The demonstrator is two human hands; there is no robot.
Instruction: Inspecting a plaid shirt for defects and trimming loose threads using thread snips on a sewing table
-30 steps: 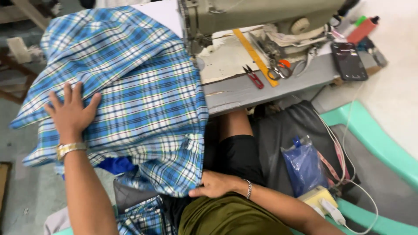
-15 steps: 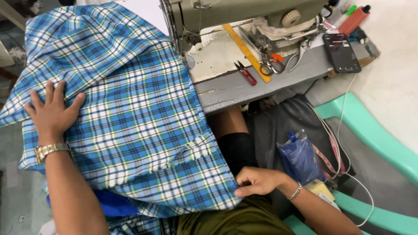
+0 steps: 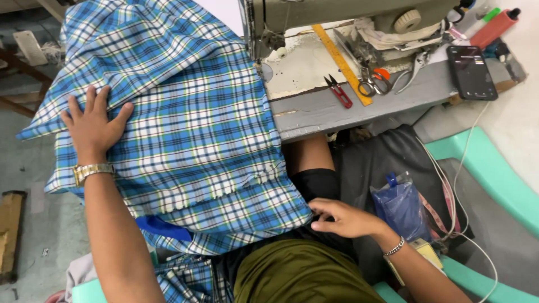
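Observation:
A blue, white and black plaid fabric (image 3: 191, 129) drapes from the sewing table down over my lap. My left hand (image 3: 92, 126), with a gold watch on the wrist, lies flat on the cloth's left side, fingers spread. My right hand (image 3: 342, 219), wearing a bead bracelet, is at the cloth's lower right corner above my lap. Its fingers and thumb close on the hem there. A plain blue piece (image 3: 163, 229) shows under the plaid's lower edge.
A sewing machine (image 3: 337, 17) stands on the grey table (image 3: 314, 115), with a yellow ruler (image 3: 339, 62), red thread snips (image 3: 339, 92), orange-handled scissors (image 3: 373, 81) and a phone (image 3: 471, 72). A blue plastic bag (image 3: 401, 207) lies on a black cloth on the teal seat (image 3: 483, 168).
My right hand has slid to the right along the cloth's lower edge, and the plaid now covers more of my lap. My left hand stays flat on the cloth.

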